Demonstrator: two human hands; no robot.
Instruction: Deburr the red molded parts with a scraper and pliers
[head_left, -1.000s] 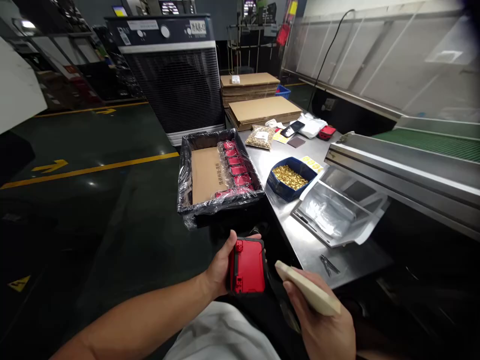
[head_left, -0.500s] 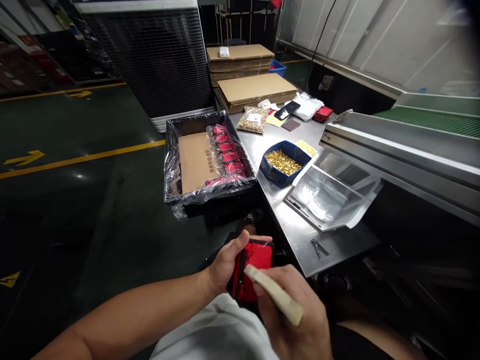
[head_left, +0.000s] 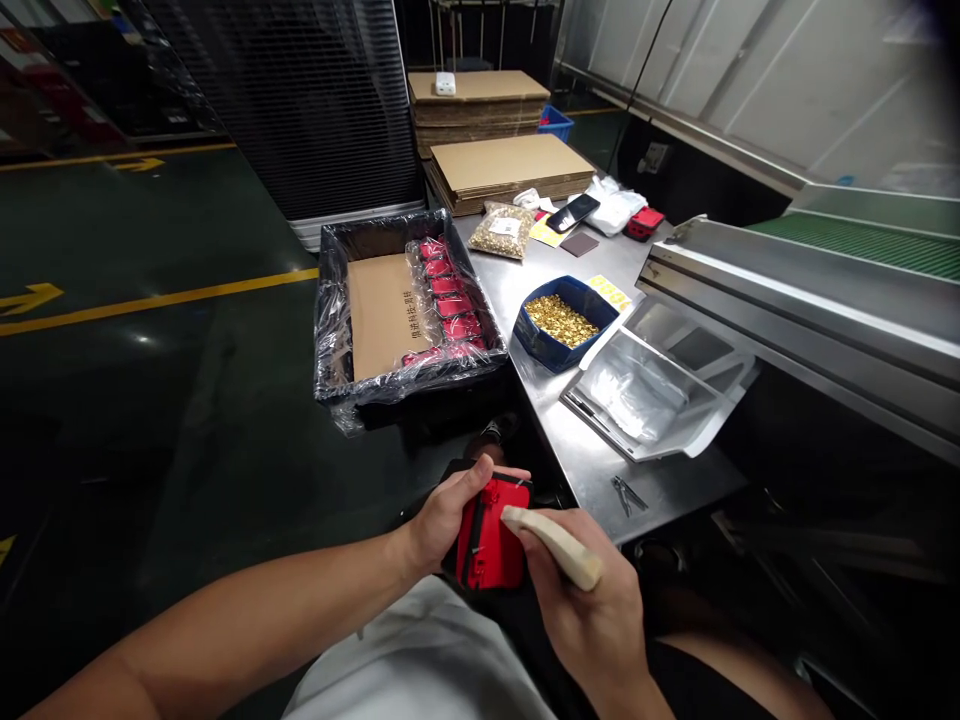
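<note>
My left hand (head_left: 448, 515) grips a red and black plastic part (head_left: 501, 545) by its left and far edges, thumb on top, above my lap. The part's red face is turned up toward me. Closed around a pale, curved, stick-like tool (head_left: 559, 548), my right hand (head_left: 592, 600) is just to the right of the part. The tool's tip lies over the red face; whether it touches cannot be made out. Its exact kind is unclear. Part of the black side is hidden under my left hand.
A plastic-lined black crate (head_left: 322, 330) with red parts and cardboard stands ahead. On the metal table (head_left: 551, 415) are a blue bin (head_left: 536, 345) of small brass-coloured pieces, a clear-bag tray (head_left: 701, 430), small pliers (head_left: 626, 495) and a phone (head_left: 574, 213). A conveyor (head_left: 847, 300) runs at right.
The tool's tip has shifted from the part's middle strip to the right, onto the red face. The part is tilted a little differently, showing more red. The camera view has shifted slightly.
</note>
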